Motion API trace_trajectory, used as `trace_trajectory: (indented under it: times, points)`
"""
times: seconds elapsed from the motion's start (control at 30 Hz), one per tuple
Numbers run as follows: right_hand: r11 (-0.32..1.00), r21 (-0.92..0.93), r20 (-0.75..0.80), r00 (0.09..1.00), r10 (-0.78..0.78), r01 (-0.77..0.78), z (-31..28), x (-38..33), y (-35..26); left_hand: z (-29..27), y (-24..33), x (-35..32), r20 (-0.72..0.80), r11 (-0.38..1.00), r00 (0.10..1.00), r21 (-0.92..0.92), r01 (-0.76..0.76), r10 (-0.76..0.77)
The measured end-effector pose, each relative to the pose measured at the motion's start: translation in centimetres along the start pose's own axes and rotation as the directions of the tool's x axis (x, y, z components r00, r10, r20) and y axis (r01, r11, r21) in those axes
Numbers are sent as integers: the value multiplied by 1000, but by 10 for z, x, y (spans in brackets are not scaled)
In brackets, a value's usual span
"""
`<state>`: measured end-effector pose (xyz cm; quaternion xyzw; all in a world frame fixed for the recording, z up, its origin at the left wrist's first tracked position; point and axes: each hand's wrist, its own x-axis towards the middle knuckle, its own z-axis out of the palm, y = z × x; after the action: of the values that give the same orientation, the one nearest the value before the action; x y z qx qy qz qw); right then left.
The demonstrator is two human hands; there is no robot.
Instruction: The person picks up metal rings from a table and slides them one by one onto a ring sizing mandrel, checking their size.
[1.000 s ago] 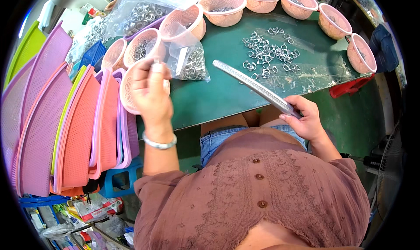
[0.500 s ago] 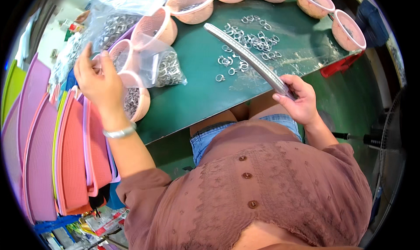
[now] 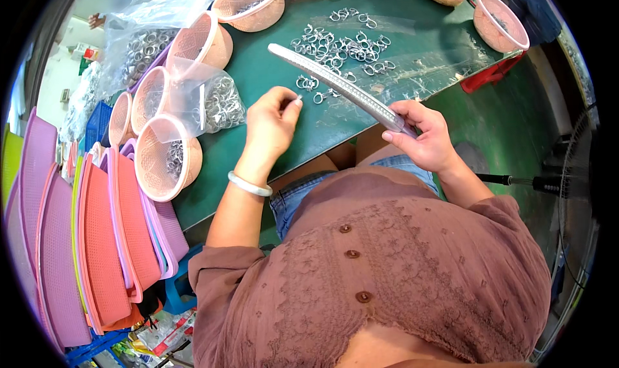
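My right hand [image 3: 422,136] grips the thick lower end of a long, tapered grey ring mandrel [image 3: 335,82]. Its narrow pale tip slants up and left over the green table [image 3: 284,58]. My left hand [image 3: 269,128] is closed in a pinch near the table's front edge, left of the mandrel; whatever its fingertips hold is too small to make out. Beyond the mandrel lies a loose heap of silver rings [image 3: 335,49]. To the left of my left hand, a clear plastic bag [image 3: 219,100] of rings rests against pink baskets.
Pink baskets, one a near basket [image 3: 155,174] holding small metal pieces, line the table's left and far sides. A single pink basket [image 3: 500,23] sits at the right corner. Stacked colourful baskets [image 3: 97,239] stand at left. A larger clear bag [image 3: 145,49] lies behind.
My left hand has come right and down from over the left baskets to beside the mandrel, its fingers now pinched. My right hand still holds the mandrel; the whole view has shifted slightly.
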<state>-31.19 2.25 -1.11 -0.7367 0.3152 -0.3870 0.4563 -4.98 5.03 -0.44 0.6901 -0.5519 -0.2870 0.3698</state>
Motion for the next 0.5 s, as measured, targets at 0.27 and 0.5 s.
trace_trajectory:
  times: [0.27,0.5]
  points:
    - [996,32,181,981,73,-80,4,0,-9,-29,-18,-7,0,204,1000,-979,3,-14]
    - [997,-51,220,973,67,-57,10,3,-15,-30,-23,-15,-90,357,984,-924,-140,154]
